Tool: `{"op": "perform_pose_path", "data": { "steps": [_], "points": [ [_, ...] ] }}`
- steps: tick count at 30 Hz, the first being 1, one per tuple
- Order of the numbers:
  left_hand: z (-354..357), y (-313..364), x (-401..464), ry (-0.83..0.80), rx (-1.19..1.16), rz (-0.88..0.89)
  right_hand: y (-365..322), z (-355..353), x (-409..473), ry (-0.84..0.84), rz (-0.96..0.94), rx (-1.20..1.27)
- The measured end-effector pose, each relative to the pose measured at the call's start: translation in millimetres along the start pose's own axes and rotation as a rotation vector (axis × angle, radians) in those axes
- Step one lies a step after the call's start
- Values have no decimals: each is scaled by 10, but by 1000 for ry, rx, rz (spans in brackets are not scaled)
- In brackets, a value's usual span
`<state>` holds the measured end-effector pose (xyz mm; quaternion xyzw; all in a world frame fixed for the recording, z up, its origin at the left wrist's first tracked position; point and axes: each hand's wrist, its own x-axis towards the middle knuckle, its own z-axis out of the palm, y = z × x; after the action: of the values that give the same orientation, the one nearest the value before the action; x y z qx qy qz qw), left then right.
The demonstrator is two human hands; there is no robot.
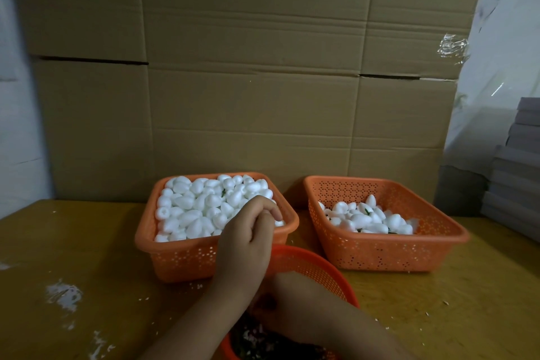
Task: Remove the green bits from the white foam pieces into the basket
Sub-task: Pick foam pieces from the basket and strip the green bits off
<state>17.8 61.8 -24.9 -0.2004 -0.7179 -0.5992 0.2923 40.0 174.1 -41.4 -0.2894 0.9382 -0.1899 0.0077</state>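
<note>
- On the yellow table [87, 242], two orange square baskets stand side by side: the left basket [181, 260] heaped with foam pieces [193, 207], the right basket [388, 254] partly filled.
- Left hand [248, 231] reaches over the left basket's near corner, fingers curled, pinching one foam piece [279, 223].
- Right hand [292, 298] lies inside the round basket [318, 266]; its grip cannot be told.
- Green bits [248, 342] lie in the round basket.
</note>
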Motion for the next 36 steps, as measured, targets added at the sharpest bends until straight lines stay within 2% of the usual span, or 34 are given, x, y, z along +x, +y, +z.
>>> {"op": "perform_pose_path", "data": {
  "steps": [4,8,17,24,31,36],
  "points": [
    [-4,2,10,-4,-38,-33,-2,-22,-14,96,19,-20],
    [-14,2,-5,-52,20,37,-6,-83,-15,246,55,76],
    [6,-71,18,41,172,103,-2,-207,48,420,155,511],
    [1,-104,53,97,151,37,27,-250,37,650,178,856],
    [4,-123,40,32,123,14,42,-260,24,704,176,740],
    [23,-141,30,-32,98,-8,33,-258,20,785,187,753]
  ]
}}
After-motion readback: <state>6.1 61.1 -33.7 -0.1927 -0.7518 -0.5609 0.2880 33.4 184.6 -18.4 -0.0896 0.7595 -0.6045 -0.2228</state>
